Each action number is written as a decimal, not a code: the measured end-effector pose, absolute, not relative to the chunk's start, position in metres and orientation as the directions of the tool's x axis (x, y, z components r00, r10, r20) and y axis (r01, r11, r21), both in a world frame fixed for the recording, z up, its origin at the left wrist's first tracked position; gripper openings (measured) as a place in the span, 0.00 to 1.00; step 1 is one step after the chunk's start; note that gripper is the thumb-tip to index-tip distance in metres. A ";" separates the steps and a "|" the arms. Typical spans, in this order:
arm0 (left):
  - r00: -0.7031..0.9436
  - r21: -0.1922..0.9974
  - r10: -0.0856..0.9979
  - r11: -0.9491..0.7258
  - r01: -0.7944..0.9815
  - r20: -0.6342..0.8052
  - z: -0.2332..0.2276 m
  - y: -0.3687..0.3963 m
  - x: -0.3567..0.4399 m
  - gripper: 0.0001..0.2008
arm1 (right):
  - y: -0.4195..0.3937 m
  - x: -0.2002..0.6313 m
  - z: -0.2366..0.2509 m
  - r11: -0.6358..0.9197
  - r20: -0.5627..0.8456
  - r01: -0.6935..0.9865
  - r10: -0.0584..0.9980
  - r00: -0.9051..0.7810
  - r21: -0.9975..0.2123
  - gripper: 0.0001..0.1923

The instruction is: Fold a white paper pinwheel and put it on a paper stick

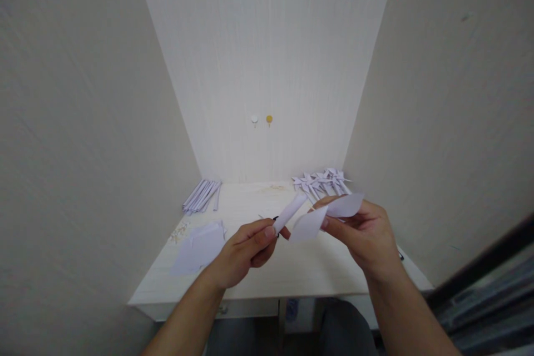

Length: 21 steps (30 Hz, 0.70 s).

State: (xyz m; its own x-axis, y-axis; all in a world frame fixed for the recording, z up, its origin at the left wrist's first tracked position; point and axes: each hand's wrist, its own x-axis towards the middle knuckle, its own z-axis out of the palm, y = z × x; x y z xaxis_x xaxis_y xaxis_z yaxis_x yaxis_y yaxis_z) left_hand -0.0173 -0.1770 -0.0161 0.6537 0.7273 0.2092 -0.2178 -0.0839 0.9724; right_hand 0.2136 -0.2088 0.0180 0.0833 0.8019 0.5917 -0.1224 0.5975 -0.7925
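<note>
Left hand point(246, 250) and right hand point(362, 233) held above the counter point(267, 275), near its front edge. Left fingers point(267, 232) pinch a rolled paper strip point(290, 213); right fingers close on a curled paper piece point(325, 216). Stack of paper sheets point(200, 247) at front left; bundle of rolled strips point(202, 196) at rear left corner; folded paper pinwheels point(321, 182) at rear right corner.
</note>
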 end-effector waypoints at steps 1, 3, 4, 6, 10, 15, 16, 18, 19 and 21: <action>0.654 0.972 0.726 -0.080 -0.222 0.210 -0.017 -0.177 -0.017 0.24 | -0.209 0.214 0.017 0.600 0.593 -0.129 0.800 0.090 -0.790 0.09; 0.656 0.972 0.726 -0.076 -0.224 0.208 -0.017 -0.176 -0.017 0.23 | -0.209 0.213 0.016 0.596 0.589 -0.137 0.803 0.089 -0.791 0.09; 0.657 0.972 0.726 -0.073 -0.222 0.204 -0.018 -0.176 -0.017 0.23 | -0.209 0.214 0.015 0.592 0.586 -0.139 0.806 0.082 -0.794 0.08; 0.660 0.975 0.726 -0.064 -0.215 0.193 -0.018 -0.176 -0.017 0.23 | -0.209 0.214 0.013 0.583 0.580 -0.138 0.812 0.071 -0.800 0.08; 0.659 0.980 0.733 -0.051 -0.194 0.169 -0.018 -0.175 -0.017 0.25 | -0.207 0.216 0.012 0.569 0.564 -0.132 0.822 0.073 -0.812 0.08; 0.670 0.983 0.723 -0.071 -0.169 0.168 -0.018 -0.171 -0.014 0.26 | -0.206 0.216 0.010 0.550 0.547 -0.126 0.835 0.053 -0.826 0.07; 0.672 0.983 0.720 -0.080 -0.165 0.171 -0.019 -0.171 -0.014 0.25 | -0.205 0.216 0.009 0.545 0.542 -0.125 0.838 0.056 -0.829 0.07; 0.666 0.985 0.727 -0.091 -0.148 0.167 -0.020 -0.170 -0.013 0.25 | -0.204 0.216 0.007 0.531 0.526 -0.120 0.848 0.073 -0.839 0.08; 0.659 0.986 0.734 -0.098 -0.136 0.164 -0.021 -0.169 -0.012 0.25 | -0.202 0.216 0.005 0.521 0.515 -0.115 0.853 0.084 -0.845 0.09; 0.641 0.987 0.750 -0.121 -0.110 0.163 -0.023 -0.168 -0.009 0.26 | -0.199 0.216 0.001 0.495 0.485 -0.108 0.868 0.110 -0.862 0.10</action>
State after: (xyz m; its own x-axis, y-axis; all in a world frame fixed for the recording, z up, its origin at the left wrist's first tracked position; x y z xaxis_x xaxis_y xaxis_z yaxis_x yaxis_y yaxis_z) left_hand -0.0088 -0.1675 -0.0235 0.6407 0.7502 0.1633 -0.1100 -0.1208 0.9866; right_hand 0.2161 -0.1989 0.0015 0.1100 0.8677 0.4848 -0.1083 0.4954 -0.8619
